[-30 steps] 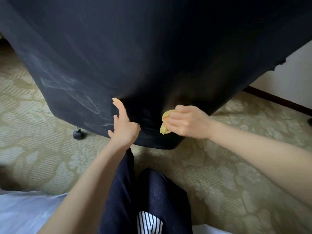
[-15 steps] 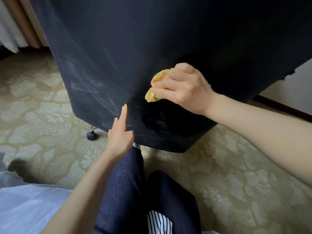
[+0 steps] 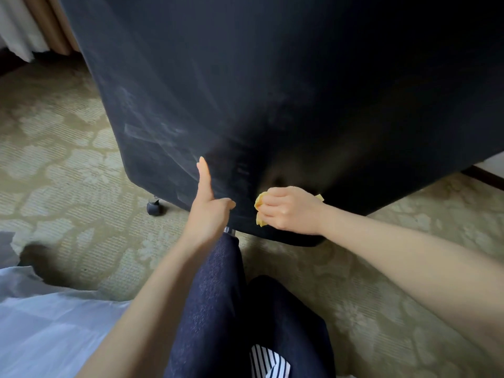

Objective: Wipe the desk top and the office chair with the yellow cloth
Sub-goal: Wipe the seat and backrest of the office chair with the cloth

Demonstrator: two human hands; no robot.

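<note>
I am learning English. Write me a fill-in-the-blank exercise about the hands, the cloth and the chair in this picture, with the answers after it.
The right hand grips a ___ cloth.
The left hand presses on the dark chair and holds ___.
The hand with straight fingers is the ___ one.
The chair's wheel is to the ___ of the left hand.
Missing words: yellow; nothing; left; left.

Against the chair (image 3: 272,91), left hand (image 3: 207,214) sits left of right hand (image 3: 289,211) and cloth (image 3: 259,203).
</note>
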